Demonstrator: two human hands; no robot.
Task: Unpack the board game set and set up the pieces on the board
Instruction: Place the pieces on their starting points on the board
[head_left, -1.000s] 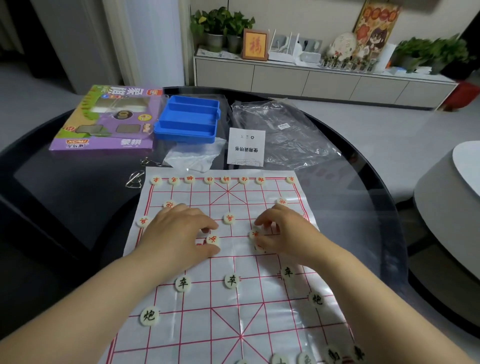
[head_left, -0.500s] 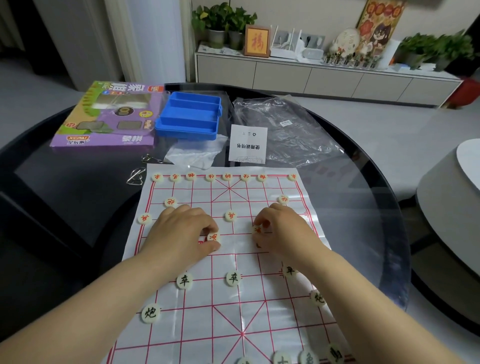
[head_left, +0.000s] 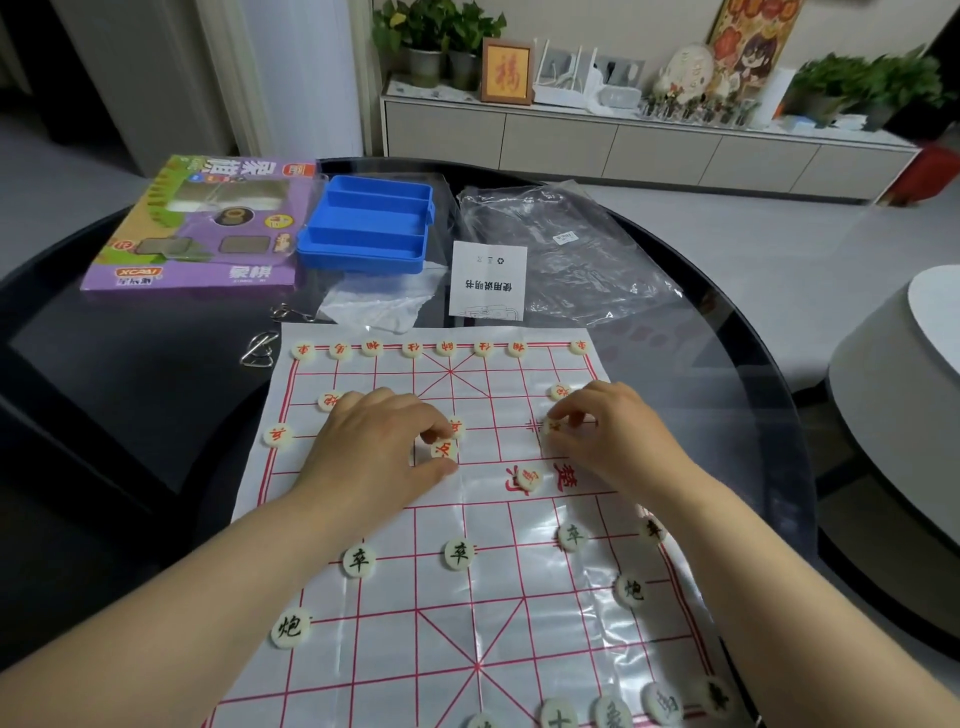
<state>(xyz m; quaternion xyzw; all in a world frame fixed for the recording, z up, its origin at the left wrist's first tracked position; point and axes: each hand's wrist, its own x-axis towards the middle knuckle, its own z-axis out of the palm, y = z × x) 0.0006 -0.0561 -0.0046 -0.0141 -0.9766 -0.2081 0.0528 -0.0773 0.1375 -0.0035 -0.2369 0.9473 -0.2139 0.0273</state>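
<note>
Fingers (head_left: 426, 423) of left hand (head_left: 379, 447) were curled narrow, thumb and forefinger pinching a red piece (head_left: 444, 450) at the board (head_left: 395, 649), probably to seat it on a soldier point. Right hand (head_left: 618, 441) pinched a second piece (head_left: 554, 426) likewise. One loose piece (head_left: 530, 478) lay just below the right fingertips, apparently not yet placed.

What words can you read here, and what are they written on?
"象棋", upside down, on the purple box
"使用说明书", upside down, on the white leaflet
"福" on the framed picture
"卒" on a near piece
"炮" on another near piece
"楚" on the board
The far red pieces: too small to read.
</note>
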